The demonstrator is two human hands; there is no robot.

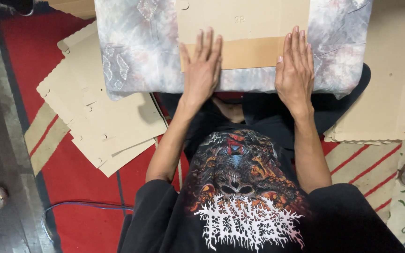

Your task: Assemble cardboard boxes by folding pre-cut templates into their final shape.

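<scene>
We see left hand (201, 63) and right hand (295, 63) both flat, fingers spread, gripping nothing, pressing cardboard sheet (244, 33) at 12 o'clock on tie-dye cloth (139, 47) over lap. Flat cardboard stacks at 9 o'clock (101, 117) and 3 o'clock (380, 107). Risk, we judge: uneven pressure skews fold, soft cloth underneath lets sheet slide.

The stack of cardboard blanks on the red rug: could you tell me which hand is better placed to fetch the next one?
Probably the left hand. The stack of cardboard blanks lies on its side, while the right hand presses the cardboard sheet opposite.
</scene>
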